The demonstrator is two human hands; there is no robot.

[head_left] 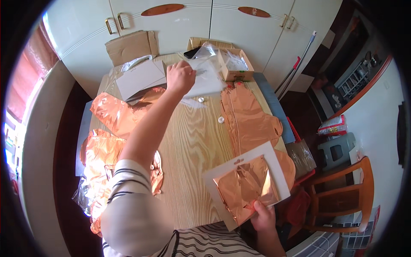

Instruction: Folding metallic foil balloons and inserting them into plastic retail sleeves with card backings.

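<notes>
My right hand (263,217) grips the lower edge of a white card (274,160), thumb on top, with a folded copper-coloured foil balloon (246,184) lying against the card. My left arm stretches to the far side of the table, where my left hand (180,78) has its fingers curled down beside a pile of clear plastic bags (207,79). Whatever those fingers may pinch is hidden. Just left of that hand lies a stack of pale cards (141,79). Flat copper foil balloons (246,113) are piled on the table's right side.
More crumpled copper foil balloons (105,150) cover the left side. A cardboard box (237,73) with clear plastic inside stands at the far right, and folded cardboard (132,47) leans at the far left. Two small white round pieces (221,120) lie mid-table. A wooden chair (364,192) is at right.
</notes>
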